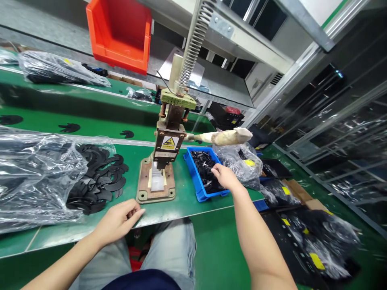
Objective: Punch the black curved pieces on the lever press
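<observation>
My left hand (121,219) rests at the table's front edge with its fingers curled in, and no object shows in it. Just beyond it stands a hand press (168,147) with a yellow warning label, a tall spring and a tape-wrapped lever handle (225,137). A clear plate (157,180) lies on the press base under the ram. My right hand (224,175) reaches into a blue bin (193,177) of small black parts (205,163), fingers pinched together; whatever is between the fingertips is too small to make out.
Curved black plastic pieces (105,177) spill from a large clear bag (39,177) on the left. Behind, a green conveyor belt (96,117) carries a few black pieces. An orange bin (121,36) sits on the shelf above. Bagged parts (320,237) lie at right.
</observation>
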{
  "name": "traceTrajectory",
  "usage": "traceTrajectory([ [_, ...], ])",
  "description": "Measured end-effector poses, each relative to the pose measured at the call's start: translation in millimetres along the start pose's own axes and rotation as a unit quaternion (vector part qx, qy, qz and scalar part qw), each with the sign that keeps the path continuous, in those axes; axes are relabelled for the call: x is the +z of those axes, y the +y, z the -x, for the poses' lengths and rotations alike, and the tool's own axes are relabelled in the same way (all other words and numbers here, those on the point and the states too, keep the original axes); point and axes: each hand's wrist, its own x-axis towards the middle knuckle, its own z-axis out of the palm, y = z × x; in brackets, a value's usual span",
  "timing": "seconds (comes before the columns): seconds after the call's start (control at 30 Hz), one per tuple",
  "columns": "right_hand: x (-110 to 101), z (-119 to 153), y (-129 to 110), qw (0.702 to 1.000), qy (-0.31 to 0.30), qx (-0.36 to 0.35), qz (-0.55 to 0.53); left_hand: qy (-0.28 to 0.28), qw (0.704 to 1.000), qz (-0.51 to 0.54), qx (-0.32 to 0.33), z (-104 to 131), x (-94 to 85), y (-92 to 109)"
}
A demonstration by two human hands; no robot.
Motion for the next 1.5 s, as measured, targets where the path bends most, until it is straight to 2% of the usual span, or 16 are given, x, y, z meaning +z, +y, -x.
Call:
traceTrajectory([
  [0.1,6,33,-21,0.994,0.011,-0.051,-0.101,0.039,0.998,0.045,-0.007,-4,-5.7,12],
  [0.27,48,85,-82,0.949,-0.067,-0.16,-0.265,0.079,0.991,0.1,0.047,-18,-17.2,57],
  [0.37,72,102,-112,0.912,-0.129,-0.206,-0.33,0.061,0.988,0.121,0.08,-24,-19.8,79],
  [0.5,95,110,-132,0.874,-0.183,-0.241,-0.38,0.036,0.987,0.104,0.119,-21,-19.9,88],
  [0.67,105,108,-137,0.858,-0.207,-0.251,-0.398,0.03,0.985,0.106,0.133,-14,-19.7,86],
  [1.5,113,108,-136,0.844,-0.251,-0.238,-0.409,0.017,0.987,0.104,0.125,-4,-22.1,86],
])
